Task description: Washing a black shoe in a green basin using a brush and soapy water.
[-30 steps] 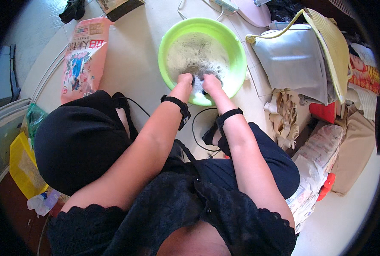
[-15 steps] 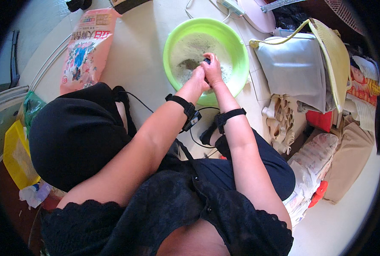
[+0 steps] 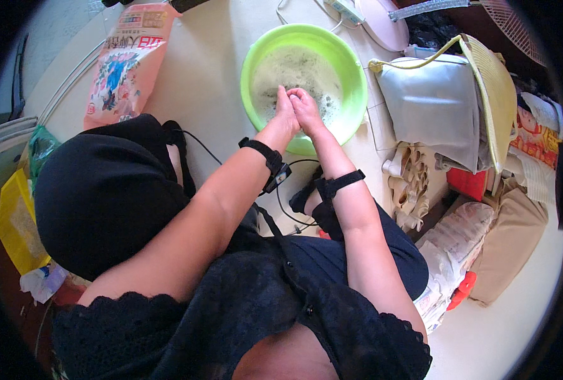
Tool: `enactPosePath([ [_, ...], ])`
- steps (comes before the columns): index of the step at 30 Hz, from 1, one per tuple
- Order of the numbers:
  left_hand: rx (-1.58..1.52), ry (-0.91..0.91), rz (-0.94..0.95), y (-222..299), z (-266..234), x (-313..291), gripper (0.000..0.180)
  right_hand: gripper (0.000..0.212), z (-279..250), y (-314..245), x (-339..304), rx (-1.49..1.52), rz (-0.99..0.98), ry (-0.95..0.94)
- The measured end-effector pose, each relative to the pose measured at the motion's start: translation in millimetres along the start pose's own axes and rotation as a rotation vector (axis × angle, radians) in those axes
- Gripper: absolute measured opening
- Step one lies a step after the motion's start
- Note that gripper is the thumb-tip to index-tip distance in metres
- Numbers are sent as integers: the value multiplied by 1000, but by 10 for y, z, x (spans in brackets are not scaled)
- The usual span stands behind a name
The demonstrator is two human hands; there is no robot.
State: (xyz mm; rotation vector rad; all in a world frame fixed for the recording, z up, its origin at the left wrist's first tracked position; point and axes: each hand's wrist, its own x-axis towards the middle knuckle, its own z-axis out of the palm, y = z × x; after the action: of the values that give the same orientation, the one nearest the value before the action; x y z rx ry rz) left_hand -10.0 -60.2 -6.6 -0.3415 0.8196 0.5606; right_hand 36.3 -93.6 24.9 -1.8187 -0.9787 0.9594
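Observation:
A lime-green round basin [image 3: 358,95] stands on the pale floor in front of me, holding foamy grey water [image 3: 294,63] with dark specks. My left hand [image 3: 286,113] and my right hand [image 3: 308,109] are pressed palm to palm just above the water near the basin's front side, fingers pointing away from me. Whether anything is caught between the palms is hidden. Each wrist wears a black strap, on the left [image 3: 265,157] and on the right [image 3: 338,184], with a thin black cable hanging below them.
A pink printed bag [image 3: 126,63] lies left of the basin. To its right sit a grey bag [image 3: 433,107] and a yellow plastic basket [image 3: 498,95], with folded cloths and packages below them. A white power strip [image 3: 348,9] lies beyond. My black-clad knee [image 3: 98,190] fills the left.
Both hands have risen from the basin's front rim to a spot over the water and closed against each other. The dark item seen between them half a second ago no longer shows.

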Motion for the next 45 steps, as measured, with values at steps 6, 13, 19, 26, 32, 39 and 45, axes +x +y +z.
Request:
enactPosePath([
  [6, 240, -54, -34, -175, 194, -360, 57, 32, -309, 236, 170, -211, 44, -42],
  [13, 430, 137, -69, 25, 207, -381, 80, 28, -525, -206, 815, -789, -71, 68],
  [19, 427, 175, 36, 169, -28, -244, 70, 16, -583, -349, 1004, -1416, -486, 168],
  [26, 252, 268, 200, -26, -190, 272, 48, 30, -274, 245, 824, -1264, -55, -105],
  [32, 176, 240, 252, -27, -319, 359, 43, 31, -166, 358, 542, -1259, 131, -241],
  [39, 155, 227, 138, 38, -350, 364, 41, 17, -340, -26, 314, -1178, -94, -238],
  [45, 233, 265, 179, 211, -625, 607, 47, 20, -584, -730, 537, -1302, -224, -125],
])
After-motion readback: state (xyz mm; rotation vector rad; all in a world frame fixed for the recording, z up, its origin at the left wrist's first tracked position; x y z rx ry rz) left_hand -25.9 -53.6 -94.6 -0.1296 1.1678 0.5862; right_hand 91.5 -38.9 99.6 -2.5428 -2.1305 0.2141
